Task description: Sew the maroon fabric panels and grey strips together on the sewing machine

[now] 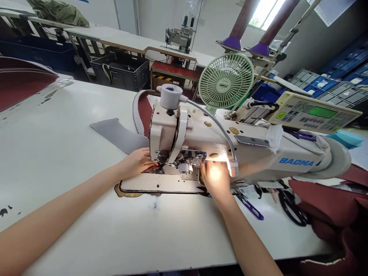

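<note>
Right now your left hand (pixel 138 163) is at the needle end of the machine (pixel 201 130), its fingertips tucked down by the foot; you can't tell from this view whether they pinch anything. Your right hand (pixel 216 178) reaches up under the machine's arm, lit by the lamp (pixel 234 169), fingers partly hidden, so its grip can't be told either. The machine stands on the white table (pixel 186 230) ahead of you. Grey cloth (pixel 116 134) lies beyond your left hand, beside the machine's head. Purple-handled snips (pixel 253 209) lie right of your right wrist.
</note>
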The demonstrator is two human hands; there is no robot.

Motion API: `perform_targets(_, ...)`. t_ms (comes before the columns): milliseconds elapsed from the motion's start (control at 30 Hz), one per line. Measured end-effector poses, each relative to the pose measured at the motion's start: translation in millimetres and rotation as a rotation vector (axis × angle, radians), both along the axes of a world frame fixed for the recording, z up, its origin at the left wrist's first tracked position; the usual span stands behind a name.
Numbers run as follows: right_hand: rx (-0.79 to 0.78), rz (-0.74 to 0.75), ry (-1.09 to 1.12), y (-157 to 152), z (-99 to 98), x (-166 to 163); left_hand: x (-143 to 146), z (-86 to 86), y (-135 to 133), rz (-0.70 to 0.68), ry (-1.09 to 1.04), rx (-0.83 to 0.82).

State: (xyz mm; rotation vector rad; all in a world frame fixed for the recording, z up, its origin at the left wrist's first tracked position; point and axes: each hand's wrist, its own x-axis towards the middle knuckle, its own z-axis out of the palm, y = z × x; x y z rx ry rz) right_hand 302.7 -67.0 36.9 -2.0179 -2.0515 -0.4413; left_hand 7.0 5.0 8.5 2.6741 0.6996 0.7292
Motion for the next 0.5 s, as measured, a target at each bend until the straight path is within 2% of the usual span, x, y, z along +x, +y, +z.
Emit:
perform_targets(133, -0.023, 0.012, 0.000, 5.1, -1.4, 5.2, -0.7, -2.7, 1.2, 0.016, -0.017, 0.015)
perform_targets(300, -0.012, 0.069, 0.033, 7.1, -7.8, 5.9, -6.5, -14.8, 1.9, 0.050, 0.034, 0.018)
perform_targets(500, -0.076, 0.097, 0.048, 2.1, -10.2, -0.3, -2.6, -16.2, -1.9, 0.211, 0.169, 0.159)
